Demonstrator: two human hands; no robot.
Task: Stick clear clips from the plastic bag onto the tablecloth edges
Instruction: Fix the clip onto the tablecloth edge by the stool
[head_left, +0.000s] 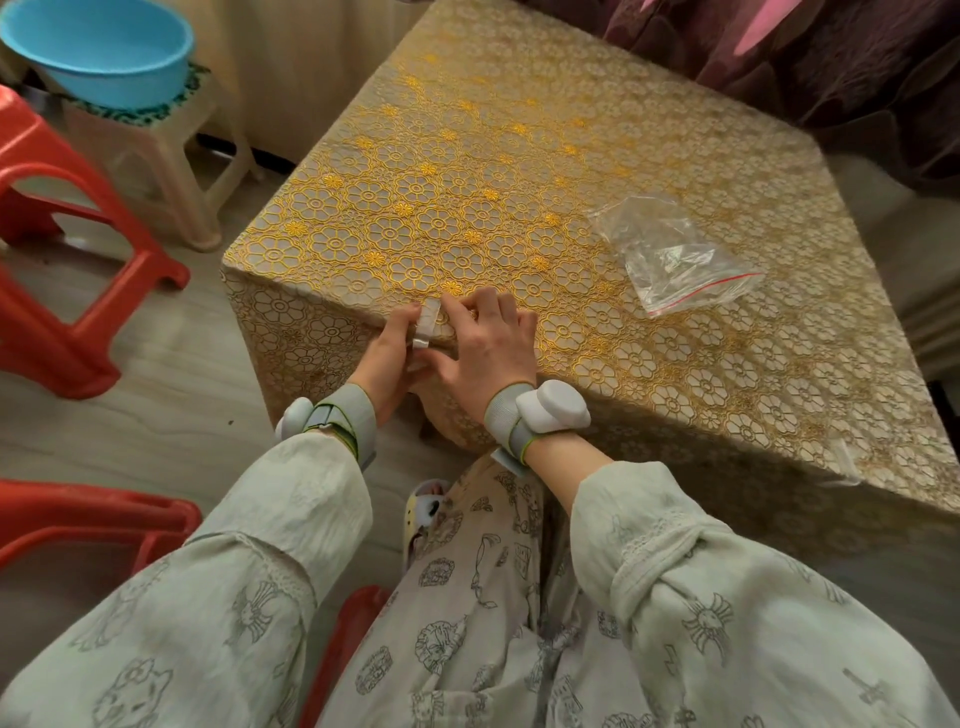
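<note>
At the centre of the frame both hands meet on the near edge of the gold floral-patterned lace tablecloth (467, 208) that drapes a low square table. A small clear plastic clip (427, 326) straddles that edge, just right of the table's near-left corner, bent over from the top surface onto the hanging side. The left hand (387, 358) comes up from below with its thumb and fingers pinched on the clip's left side, while the right hand (480, 348) lies curled over the cloth, its forefinger and thumb pressing the clip's right side and the remaining fingers (511, 317) resting flat on the pattern. So this clip looks to be in the act of being seated, not yet released. At the lower right of the frame, on the hanging side near the next corner, a pale glint may be an already fitted clip, though the view there is too distorted to be sure. The crumpled transparent zip bag with a red seal strip (675, 254) lies on the tabletop in the right middle of the frame, well apart from the hands, and seems to hold a few more clear pieces. By that reckoning the job is underway but early: the far edges at the top of the frame show no clips, and the bag is not emptied.
</note>
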